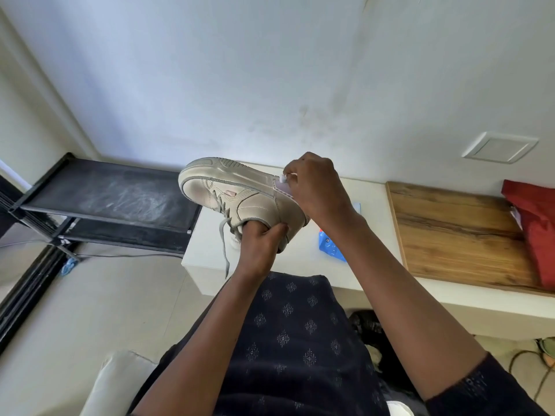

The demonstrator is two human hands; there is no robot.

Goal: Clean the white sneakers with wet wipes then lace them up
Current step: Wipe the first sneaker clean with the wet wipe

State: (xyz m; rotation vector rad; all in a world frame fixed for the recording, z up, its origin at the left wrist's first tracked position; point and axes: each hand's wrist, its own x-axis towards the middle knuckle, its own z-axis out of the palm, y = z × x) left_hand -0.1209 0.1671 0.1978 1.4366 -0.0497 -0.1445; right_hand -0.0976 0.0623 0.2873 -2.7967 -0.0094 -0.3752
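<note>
Sneaker sits in the air above the desk, tipped on its side so that the sole rim is exposed. We grip the collar with the left hand, fingers curled into the opening, to steady it. Our right hand pinches a wet wipe against the heel rim. A lace hangs loose, so lacing appears not yet done.

Fingers of the left hand vanish inside the sneaker. The right hand covers most of the wipe and the heel. Its forearm hides part of the blue pack; the red cloth runs off the right edge.
</note>
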